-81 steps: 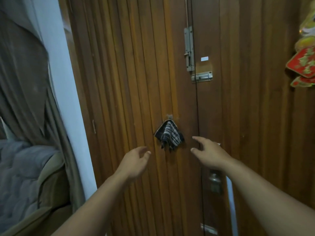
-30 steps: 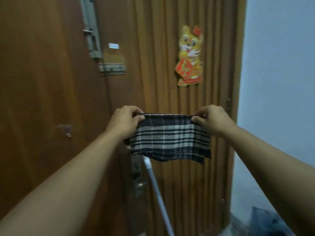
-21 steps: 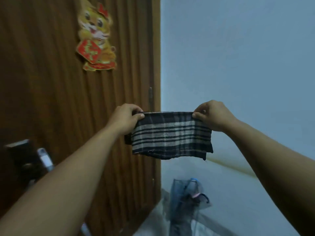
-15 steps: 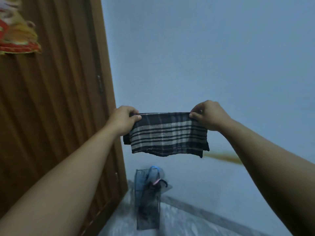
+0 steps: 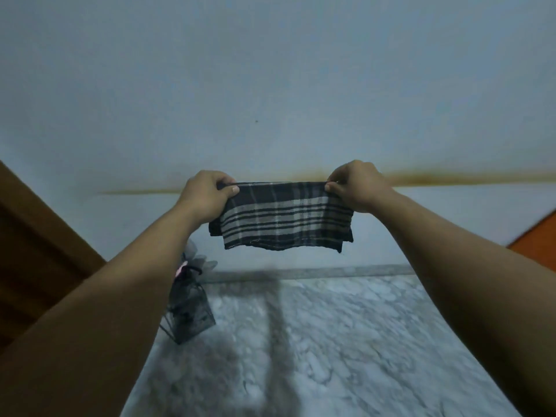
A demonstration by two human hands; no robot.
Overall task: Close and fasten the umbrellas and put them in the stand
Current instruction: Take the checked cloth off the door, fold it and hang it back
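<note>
A dark plaid cloth (image 5: 284,218) hangs stretched between my two hands at chest height. My left hand (image 5: 206,197) pinches its top left corner and my right hand (image 5: 355,185) pinches its top right corner. Below my left forearm a dark see-through umbrella stand (image 5: 189,314) sits on the floor by the wall, with dark umbrella handles (image 5: 188,270) and a bit of pink poking out of its top. My left arm hides part of the stand.
A pale blue wall (image 5: 270,85) with a brown stain line faces me. The brown wooden door (image 5: 36,251) is at the left edge. Grey marbled floor (image 5: 346,341) spreads below. An orange object (image 5: 538,239) shows at the right edge.
I took the plaid cloth off the door and spread it between both hands. The view has swung right from the door to the wall, and the stand has shifted to the left.
</note>
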